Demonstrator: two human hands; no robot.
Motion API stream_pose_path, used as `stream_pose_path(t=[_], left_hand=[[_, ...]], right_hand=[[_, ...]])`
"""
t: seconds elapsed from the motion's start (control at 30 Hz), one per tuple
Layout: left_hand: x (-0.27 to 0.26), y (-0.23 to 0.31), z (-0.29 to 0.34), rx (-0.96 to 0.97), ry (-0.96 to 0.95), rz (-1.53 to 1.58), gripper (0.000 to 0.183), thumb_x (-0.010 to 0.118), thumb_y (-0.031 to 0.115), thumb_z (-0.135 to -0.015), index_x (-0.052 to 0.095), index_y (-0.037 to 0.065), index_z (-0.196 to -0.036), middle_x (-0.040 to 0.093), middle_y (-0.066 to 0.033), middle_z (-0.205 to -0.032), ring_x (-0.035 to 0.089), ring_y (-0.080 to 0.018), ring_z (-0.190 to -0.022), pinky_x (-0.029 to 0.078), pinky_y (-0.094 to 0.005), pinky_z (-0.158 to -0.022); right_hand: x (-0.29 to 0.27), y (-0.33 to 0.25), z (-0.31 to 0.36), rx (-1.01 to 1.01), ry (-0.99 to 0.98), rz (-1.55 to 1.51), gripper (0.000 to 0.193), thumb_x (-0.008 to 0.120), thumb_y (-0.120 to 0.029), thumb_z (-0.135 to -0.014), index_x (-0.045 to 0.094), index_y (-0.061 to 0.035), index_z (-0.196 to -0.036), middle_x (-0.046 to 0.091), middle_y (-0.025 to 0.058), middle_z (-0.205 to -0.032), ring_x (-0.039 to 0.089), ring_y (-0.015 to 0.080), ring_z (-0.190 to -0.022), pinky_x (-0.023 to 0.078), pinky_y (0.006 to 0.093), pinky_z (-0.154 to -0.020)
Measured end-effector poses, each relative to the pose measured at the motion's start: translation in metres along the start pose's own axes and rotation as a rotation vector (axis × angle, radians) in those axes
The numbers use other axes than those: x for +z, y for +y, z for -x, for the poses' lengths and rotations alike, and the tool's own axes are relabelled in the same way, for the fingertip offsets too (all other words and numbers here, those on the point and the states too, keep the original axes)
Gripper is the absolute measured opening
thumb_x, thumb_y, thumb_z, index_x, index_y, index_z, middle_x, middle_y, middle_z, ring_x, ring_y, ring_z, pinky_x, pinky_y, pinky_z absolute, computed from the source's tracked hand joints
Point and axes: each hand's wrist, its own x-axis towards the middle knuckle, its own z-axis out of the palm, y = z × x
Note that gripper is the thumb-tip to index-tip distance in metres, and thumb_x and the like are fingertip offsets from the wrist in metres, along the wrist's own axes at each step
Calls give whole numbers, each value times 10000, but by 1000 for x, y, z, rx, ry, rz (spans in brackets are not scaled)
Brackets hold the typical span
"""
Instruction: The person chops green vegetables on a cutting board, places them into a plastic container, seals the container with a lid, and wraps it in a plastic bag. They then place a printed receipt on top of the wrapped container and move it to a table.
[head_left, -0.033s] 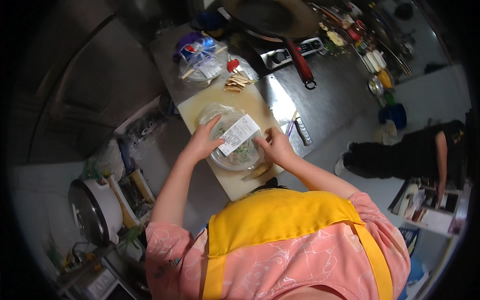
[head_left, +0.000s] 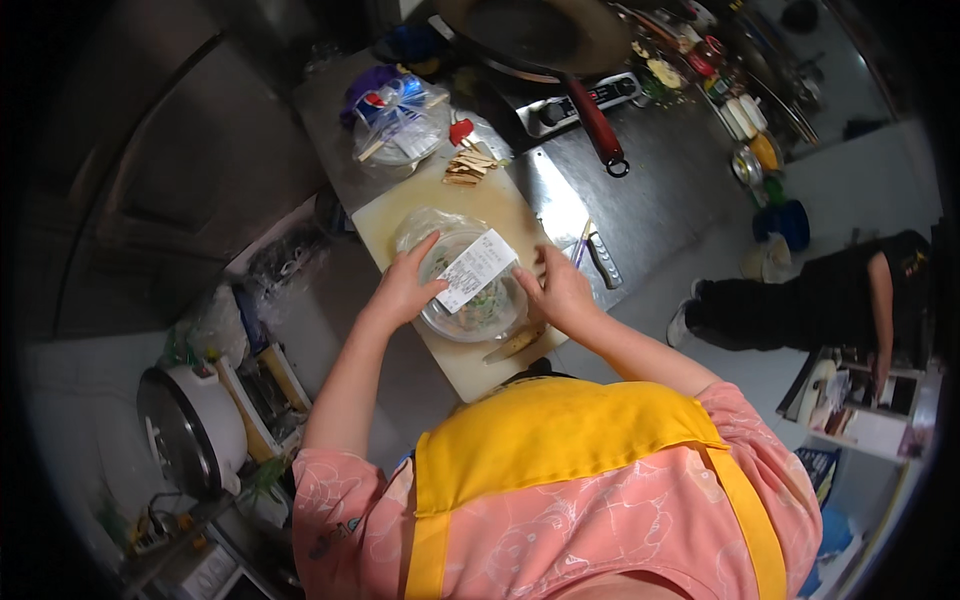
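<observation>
A clear round plastic bowl [head_left: 470,322] with green bits showing inside stands on the white cutting board [head_left: 462,365]. Across its top lies a white printed receipt [head_left: 478,268]. My left hand [head_left: 403,287] grips the bowl's left side, its thumb at the edge of the receipt. On the other side, my right hand [head_left: 560,290] has its fingers apart. Its thumb touches the bowl's rim by the receipt's right end, and its index finger is raised. Crumpled clear plastic [head_left: 425,228] sits against the bowl's far left side.
Brown-edged strips [head_left: 470,167] lie on the board's far end, near a bagged container [head_left: 403,125]. A knife [head_left: 604,260] rests right of the board. Beyond are a wok [head_left: 595,115] and cooker [head_left: 583,103]. Another person [head_left: 800,300] stands at right.
My right index finger has straightened and lifted a little away from the bowl. The left hand, bowl and receipt stay practically in place.
</observation>
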Motion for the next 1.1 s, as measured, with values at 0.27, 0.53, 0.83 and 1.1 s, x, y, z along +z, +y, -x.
stream_pose_path(t=[0.27, 0.53, 0.83, 1.1], left_hand=[[11, 9, 7, 196, 62, -371, 756, 687, 71, -831, 342, 98, -1503, 304, -221, -1531, 330, -411, -1394, 325, -422, -1136], [10, -17, 2, 338, -6, -455, 683, 589, 111, -902, 293, 14, -1510, 165, -216, -1603, 157, -404, -1480, 210, -435, -1189], [12, -8, 5, 248, 34, -536, 694, 626, 116, -875, 338, 60, -1504, 195, -200, -1600, 187, -407, -1468, 248, -431, -1173], [11, -1, 6, 235, 31, -558, 714, 647, 130, -868, 341, 110, -1513, 209, -205, -1594, 200, -417, -1460, 253, -429, -1172]], right_hand=[[48, -9, -36, -509, -106, 352, 824, 593, -511, -884, 363, 41, -1450, 368, 247, -1498, 305, 384, -1423, 257, 487, -1157], [48, 18, -26, -233, 102, -89, 742, 611, -479, -875, 444, 33, -1385, 446, 247, -1424, 399, 378, -1351, 334, 456, -1109], [-4, 122, 0, 452, 11, -35, 447, 679, -375, -806, 691, 71, -779, 685, 256, -815, 682, 388, -792, 530, 463, -732], [-18, 79, 5, 180, 105, -125, 326, 615, -349, -911, 685, -31, -917, 684, 186, -877, 662, 383, -830, 515, 472, -741]])
